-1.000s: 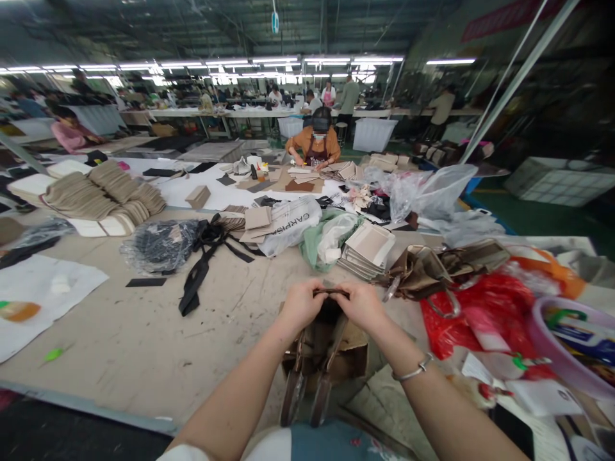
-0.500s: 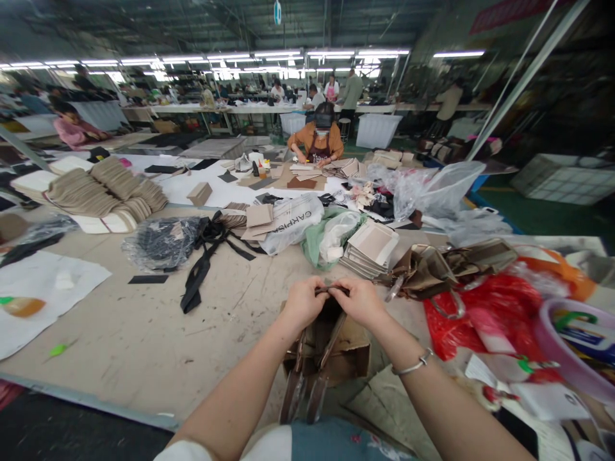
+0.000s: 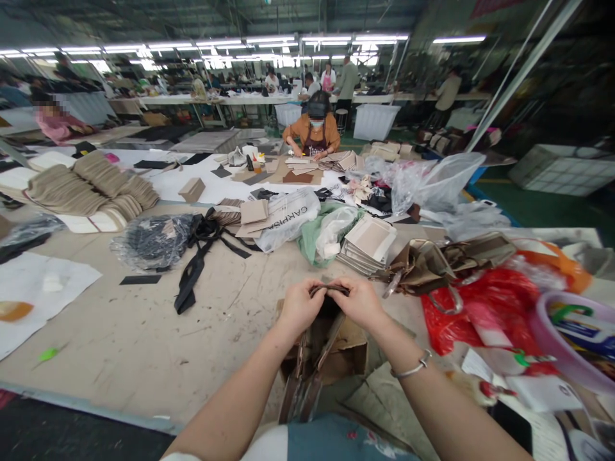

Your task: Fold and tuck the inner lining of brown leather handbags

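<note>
- Left hand (image 3: 302,306): fingers closed, pinching the far rim of a brown bag (image 3: 317,349).
- Right hand (image 3: 359,304): also closed on that rim, thumbs nearly meeting. Metal bracelet (image 3: 414,369) on that wrist.
- Bag is at the near side of the worktable (image 3: 139,346), between the forearms, mouth up. I can see a dark interior and two long straps (image 3: 312,397) toward the torso.
- A brown box (image 3: 358,358) is just right of the bag; I can't tell if they touch.
- Beyond the hands, slightly right: stacked beige panels (image 3: 369,240).
- Further right: more brown bags (image 3: 427,266), red plastic (image 3: 442,320), lilac basin (image 3: 539,326).
- Left: black strap (image 3: 187,288) on the table.
- Across the table I've got a co-worker (image 3: 314,131) in an orange top.
</note>
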A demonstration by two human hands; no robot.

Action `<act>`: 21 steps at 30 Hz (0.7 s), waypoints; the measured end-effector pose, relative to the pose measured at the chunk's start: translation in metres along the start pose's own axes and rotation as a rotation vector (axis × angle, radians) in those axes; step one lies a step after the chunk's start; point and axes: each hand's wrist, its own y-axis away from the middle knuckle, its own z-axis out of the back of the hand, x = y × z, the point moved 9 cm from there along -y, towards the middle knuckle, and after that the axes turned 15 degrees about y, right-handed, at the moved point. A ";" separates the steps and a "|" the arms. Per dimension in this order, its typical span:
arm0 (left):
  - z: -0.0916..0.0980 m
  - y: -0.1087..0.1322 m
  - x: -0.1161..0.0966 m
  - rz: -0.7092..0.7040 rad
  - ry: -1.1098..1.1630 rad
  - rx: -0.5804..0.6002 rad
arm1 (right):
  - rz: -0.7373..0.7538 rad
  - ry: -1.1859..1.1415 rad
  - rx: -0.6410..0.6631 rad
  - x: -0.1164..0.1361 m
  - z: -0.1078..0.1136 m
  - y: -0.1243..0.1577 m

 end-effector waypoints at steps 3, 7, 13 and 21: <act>0.001 0.000 0.001 0.016 -0.017 0.003 | 0.010 -0.094 -0.036 -0.004 -0.002 0.001; 0.002 0.002 0.002 0.016 -0.018 -0.008 | 0.134 0.010 -0.178 0.008 0.015 0.008; -0.003 0.006 -0.003 -0.025 -0.008 -0.018 | 0.302 0.356 -0.254 0.038 0.039 0.026; -0.006 0.009 -0.012 -0.007 -0.022 -0.052 | 0.444 0.639 -0.285 0.054 0.042 0.039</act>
